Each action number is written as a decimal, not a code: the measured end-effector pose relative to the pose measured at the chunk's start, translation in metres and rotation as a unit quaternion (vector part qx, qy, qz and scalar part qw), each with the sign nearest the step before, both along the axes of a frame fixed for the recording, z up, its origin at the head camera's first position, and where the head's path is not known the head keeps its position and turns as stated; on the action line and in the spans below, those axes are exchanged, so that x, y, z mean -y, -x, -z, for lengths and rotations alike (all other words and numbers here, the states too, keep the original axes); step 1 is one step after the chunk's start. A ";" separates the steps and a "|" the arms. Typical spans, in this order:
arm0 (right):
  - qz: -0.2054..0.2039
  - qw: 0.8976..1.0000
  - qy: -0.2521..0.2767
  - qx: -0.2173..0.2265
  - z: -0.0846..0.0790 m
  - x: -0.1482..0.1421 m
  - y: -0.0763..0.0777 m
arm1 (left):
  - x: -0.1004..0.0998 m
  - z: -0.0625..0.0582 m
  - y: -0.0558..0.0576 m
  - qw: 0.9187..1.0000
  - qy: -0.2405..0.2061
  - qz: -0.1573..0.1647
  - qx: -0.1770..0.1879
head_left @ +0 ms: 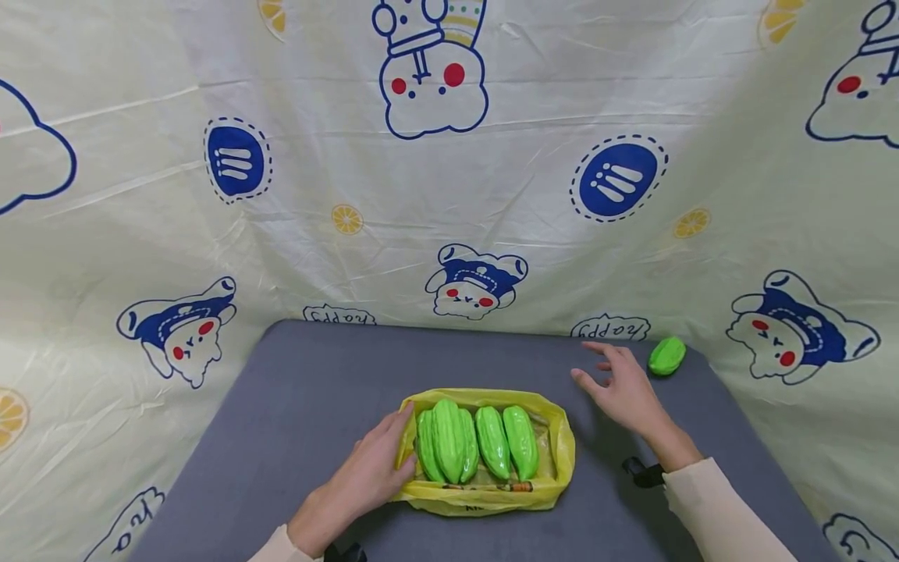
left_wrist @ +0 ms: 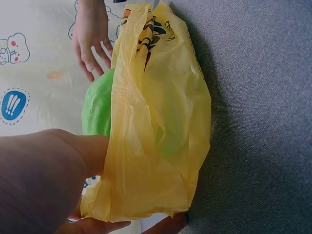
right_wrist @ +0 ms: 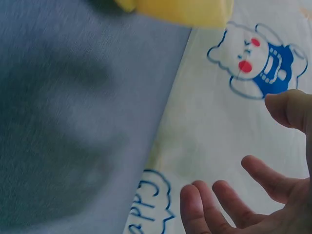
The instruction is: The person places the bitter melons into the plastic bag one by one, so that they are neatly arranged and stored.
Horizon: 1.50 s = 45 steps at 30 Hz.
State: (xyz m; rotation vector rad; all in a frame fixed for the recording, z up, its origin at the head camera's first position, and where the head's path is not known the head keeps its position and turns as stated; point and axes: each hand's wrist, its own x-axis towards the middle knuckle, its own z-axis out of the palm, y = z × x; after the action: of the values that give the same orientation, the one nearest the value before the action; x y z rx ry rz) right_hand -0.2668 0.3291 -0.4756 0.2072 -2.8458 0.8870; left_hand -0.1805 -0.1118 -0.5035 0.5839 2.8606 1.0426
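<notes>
A yellow plastic bag (head_left: 486,503) stands with its mouth spread wide at the front middle of the table. Several glossy green, ridged, long vegetables that look like bitter melons (head_left: 521,443) lie side by side inside it. My left hand (head_left: 368,464) grips the bag's left rim, thumb inside and fingers outside. In the left wrist view the yellow film (left_wrist: 161,141) hangs beside the thumb. My right hand (head_left: 625,393) hovers over the table, right of the bag, fingers spread and holding nothing. Beyond it, one more green ridged vegetable (head_left: 666,356) lies at the far right corner.
Dark grey cloth covers the table (head_left: 316,375), whose back edge meets a pale curtain (head_left: 520,179) printed with cartoon bears and orange slices. The curtain hangs at the back and both sides. A black strap (head_left: 642,472) circles the right wrist.
</notes>
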 end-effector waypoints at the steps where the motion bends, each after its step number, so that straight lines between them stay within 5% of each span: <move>1: 0.005 1.000 0.002 -0.002 0.001 -0.003 0.002 | 0.000 0.000 0.000 1.000 0.000 0.001 0.002; 14: 0.095 0.995 0.008 -0.023 0.020 -0.053 0.026 | 0.005 0.004 0.002 1.000 -0.005 0.013 -0.011; 26: 0.172 0.984 0.035 0.023 0.035 -0.092 0.039 | 0.005 0.004 0.002 1.000 0.003 0.014 -0.012; 45: 0.194 0.979 0.052 0.025 0.039 -0.126 0.049 | 0.007 0.005 0.005 1.000 0.004 0.015 -0.001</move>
State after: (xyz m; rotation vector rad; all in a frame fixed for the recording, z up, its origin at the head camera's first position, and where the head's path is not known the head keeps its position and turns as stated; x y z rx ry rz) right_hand -0.3156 0.4554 -0.5149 -0.3742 -2.7290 0.9560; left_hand -0.1854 -0.1190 -0.5086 0.6244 2.8472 1.0265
